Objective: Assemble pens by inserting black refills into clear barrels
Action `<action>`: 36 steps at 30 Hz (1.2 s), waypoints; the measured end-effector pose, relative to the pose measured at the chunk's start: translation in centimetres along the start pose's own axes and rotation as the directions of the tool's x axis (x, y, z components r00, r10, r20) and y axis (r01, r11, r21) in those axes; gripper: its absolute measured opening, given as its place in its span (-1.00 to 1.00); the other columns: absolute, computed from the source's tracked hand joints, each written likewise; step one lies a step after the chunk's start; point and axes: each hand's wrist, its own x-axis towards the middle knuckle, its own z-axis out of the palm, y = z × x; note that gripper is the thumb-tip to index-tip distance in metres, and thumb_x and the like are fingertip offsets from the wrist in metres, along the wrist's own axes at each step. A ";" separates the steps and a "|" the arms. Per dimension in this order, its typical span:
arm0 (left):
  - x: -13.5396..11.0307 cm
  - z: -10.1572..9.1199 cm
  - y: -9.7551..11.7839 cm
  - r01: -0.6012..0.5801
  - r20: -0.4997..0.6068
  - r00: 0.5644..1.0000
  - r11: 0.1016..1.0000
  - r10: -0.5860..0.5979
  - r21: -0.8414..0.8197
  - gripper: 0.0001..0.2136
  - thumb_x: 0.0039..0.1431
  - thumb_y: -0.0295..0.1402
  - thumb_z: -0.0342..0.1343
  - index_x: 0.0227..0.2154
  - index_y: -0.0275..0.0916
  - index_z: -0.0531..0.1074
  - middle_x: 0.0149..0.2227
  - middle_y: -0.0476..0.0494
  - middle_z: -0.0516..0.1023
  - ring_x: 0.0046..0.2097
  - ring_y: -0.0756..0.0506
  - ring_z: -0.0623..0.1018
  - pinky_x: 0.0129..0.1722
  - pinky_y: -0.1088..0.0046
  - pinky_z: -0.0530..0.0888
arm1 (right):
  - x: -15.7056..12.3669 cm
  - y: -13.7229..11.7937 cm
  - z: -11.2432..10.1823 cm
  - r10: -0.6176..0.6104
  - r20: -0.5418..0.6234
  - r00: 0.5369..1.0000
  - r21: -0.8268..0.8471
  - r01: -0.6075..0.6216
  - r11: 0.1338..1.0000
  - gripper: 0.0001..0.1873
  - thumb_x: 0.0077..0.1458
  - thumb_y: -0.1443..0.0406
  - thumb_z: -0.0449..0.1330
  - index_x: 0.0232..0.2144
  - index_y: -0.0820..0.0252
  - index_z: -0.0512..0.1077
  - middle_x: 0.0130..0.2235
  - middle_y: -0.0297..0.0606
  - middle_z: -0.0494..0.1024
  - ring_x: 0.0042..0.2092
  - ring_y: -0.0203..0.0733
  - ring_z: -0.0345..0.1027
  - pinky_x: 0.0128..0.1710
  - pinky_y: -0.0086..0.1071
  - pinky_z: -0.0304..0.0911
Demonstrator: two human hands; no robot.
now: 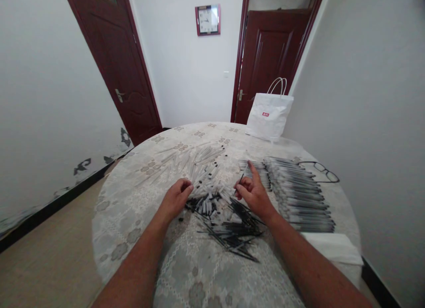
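Note:
My left hand (178, 196) is over the left side of the pile, thumb and fingers pressed together; whatever they may hold is too small to make out. Between the thumb and fingers of my right hand (255, 193) is a thin black pen refill (239, 182), tilted, while the index finger points forward. Clear pen barrels (195, 159) lie spread beyond my hands. Small black and white pen parts (207, 205) are heaped between them. Below my right hand, many black refills (239, 230) form a loose, crossed pile.
Rows of pens (302, 197) lie stacked on the right, with eyeglasses (320, 168) beside them. A white paper bag (270, 115) stands at the table's far edge. Folded white material (332, 248) lies at the right edge. A patterned cloth (133, 210) covers the round table.

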 end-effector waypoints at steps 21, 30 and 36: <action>-1.7 2.2 2.3 0.337 0.411 0.911 0.617 -0.023 -0.711 -0.74 0.06 -0.27 0.25 -0.22 -0.27 0.43 -0.29 -0.11 0.49 -0.41 0.01 0.50 -0.43 0.49 0.44 | 0.0 0.1 0.8 0.149 -0.079 0.986 0.283 -0.121 0.951 -0.51 0.07 0.14 0.28 0.00 0.17 0.27 -0.36 -0.29 0.60 -0.47 -0.27 0.46 -0.51 -0.42 0.40; -1.6 2.1 2.0 0.402 0.456 0.889 0.530 -0.031 -0.747 -0.73 0.01 -0.28 0.29 -0.26 -0.30 0.44 -0.34 -0.10 0.47 -0.43 0.00 0.50 -0.45 0.46 0.47 | 0.2 0.5 0.5 0.213 -0.108 0.971 0.427 -0.148 0.892 -0.68 0.04 0.19 0.33 -0.19 0.19 0.39 -0.35 -0.28 0.60 -0.45 -0.28 0.50 -0.54 -0.46 0.40; -1.6 2.3 2.0 0.407 0.460 0.887 0.526 -0.032 -0.747 -0.71 0.00 -0.27 0.31 -0.26 -0.35 0.51 -0.47 -0.04 0.40 -0.53 0.06 0.38 -0.45 0.45 0.46 | 0.4 0.3 0.4 0.202 -0.155 0.967 0.468 -0.108 0.877 -0.73 0.04 0.20 0.35 -0.26 0.18 0.39 -0.34 -0.29 0.60 -0.43 -0.28 0.51 -0.55 -0.49 0.39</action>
